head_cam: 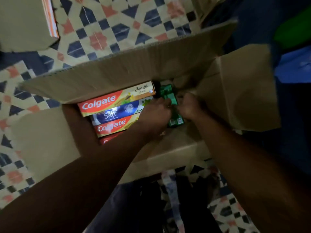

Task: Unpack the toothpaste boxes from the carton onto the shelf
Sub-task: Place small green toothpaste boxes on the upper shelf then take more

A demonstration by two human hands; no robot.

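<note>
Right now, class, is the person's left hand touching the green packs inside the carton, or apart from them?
Touching. In the head view the left hand curls its fingers over the green packs, no gap showing; the right hand grips them.

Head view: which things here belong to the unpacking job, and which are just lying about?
Job: carton; Colgate boxes; Safi box; green packs, gripped by the left hand and right hand.

Lying about: cardboard box at top left; blue item and green item at right; patterned floor.
</note>
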